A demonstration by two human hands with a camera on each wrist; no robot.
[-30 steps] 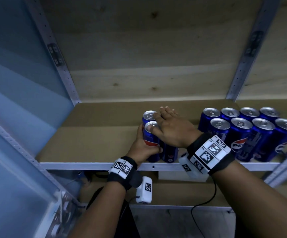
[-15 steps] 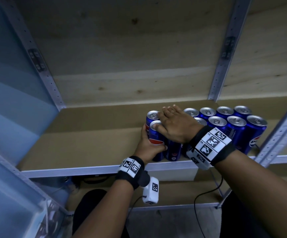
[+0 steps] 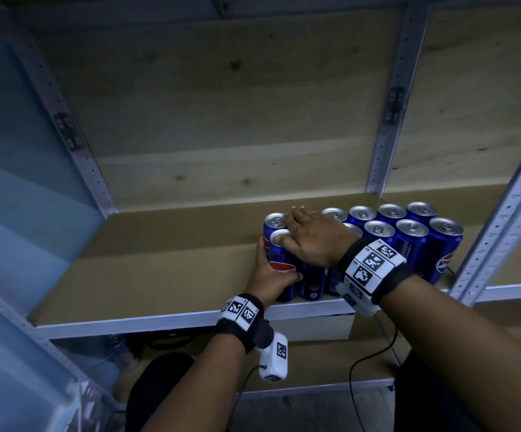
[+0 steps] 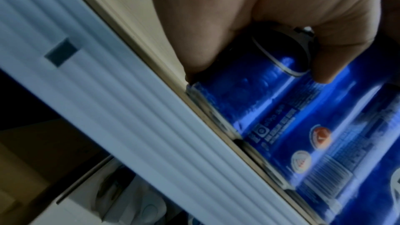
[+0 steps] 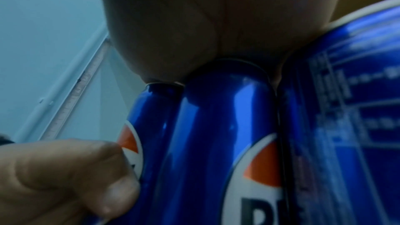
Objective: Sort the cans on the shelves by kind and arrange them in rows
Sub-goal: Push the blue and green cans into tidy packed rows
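On a wooden shelf [image 3: 165,275], the left hand [image 3: 270,275] grips the front end can [image 3: 281,263] while the flat, open right hand [image 3: 313,236] presses neighbouring tops; beyond its wrist, blue cans [image 3: 409,235] already form two rows, seemingly nearly finished.

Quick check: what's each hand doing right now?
Left hand: grips the leftmost front can.
Right hand: open, flat on the can tops.
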